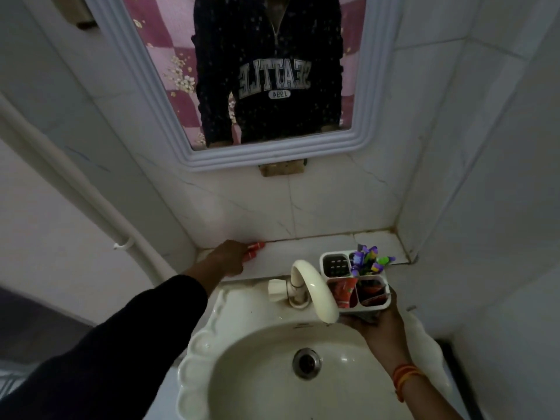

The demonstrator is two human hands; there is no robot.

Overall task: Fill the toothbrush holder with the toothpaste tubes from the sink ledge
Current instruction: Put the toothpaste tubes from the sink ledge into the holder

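Observation:
A white toothbrush holder [384,307] with four compartments is held from below by my right hand [378,327], over the sink's right rim. Red toothpaste tubes [344,291] stand in its two near compartments, colourful toothbrushes [368,259] fill the far right one, and the far left one holds nothing. On the tiled ledge [303,253] behind the sink, my left hand [228,257] is closed over red toothpaste tubes [256,249] lying by the wall; only their ends show past my fingers.
A cream tap [315,289] arches over the basin [272,368] just left of the holder. A framed mirror [266,71] hangs above the ledge. A white pipe [91,201] runs down the left wall. Tiled walls close in on the right.

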